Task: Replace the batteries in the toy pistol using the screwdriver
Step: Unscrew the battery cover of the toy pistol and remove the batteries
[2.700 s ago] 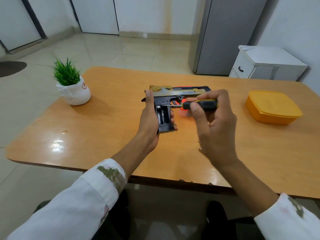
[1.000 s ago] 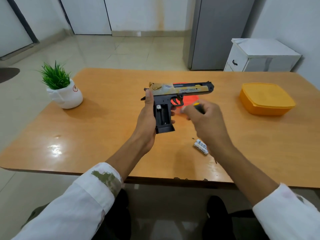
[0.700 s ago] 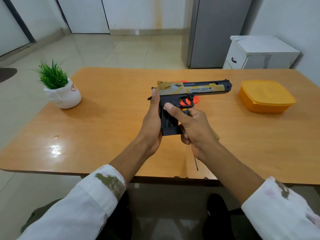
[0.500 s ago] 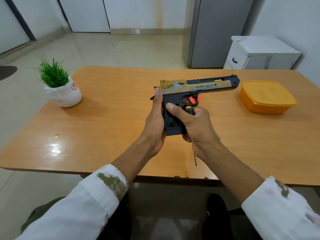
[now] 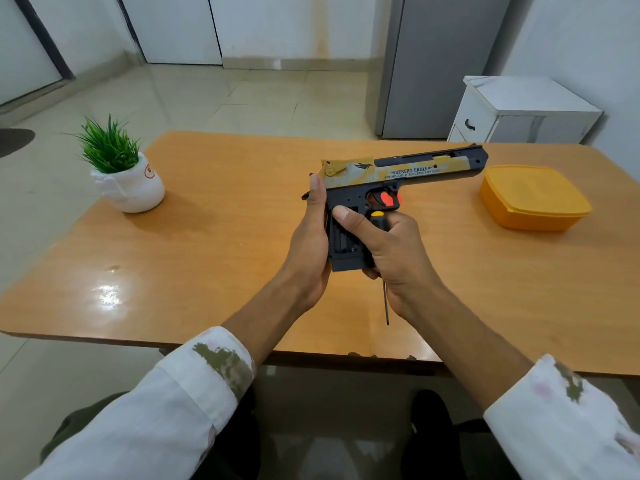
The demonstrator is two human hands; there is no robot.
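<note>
your left hand (image 5: 311,244) wraps the back of the toy pistol's grip, with the thumb lying up along the rear edge toward the hammer. your right hand (image 5: 394,258) closes on the front of the same grip, thumb laid across the side facing you. that hand also clamps the screwdriver (image 5: 378,220) in its fist. the black handle with its yellow cap pokes up just below the trigger guard, and the thin shaft sticks down out of the bottom of the fist toward your edge of the table.

the toy pistol (image 5: 408,171) sits between both hands over the middle of the table (image 5: 207,254), grip down, barrel pointing to your right and tilted slightly up. its slide is tan and black, with "desert eagle" printed on the side you see. the near side of the grip shows a dark recess; what lies inside it is too dark to tell. something orange shows inside the trigger guard.

to the right, a yellow lidded container (image 5: 533,199) rests on the table, well apart from your hands. at the far left corner stands a small green plant in a white pot (image 5: 128,181). beyond the table, on the tiled floor, are a white cabinet (image 5: 519,112) and a tall grey cabinet (image 5: 440,64). white patterned sleeves cover your forearms.
</note>
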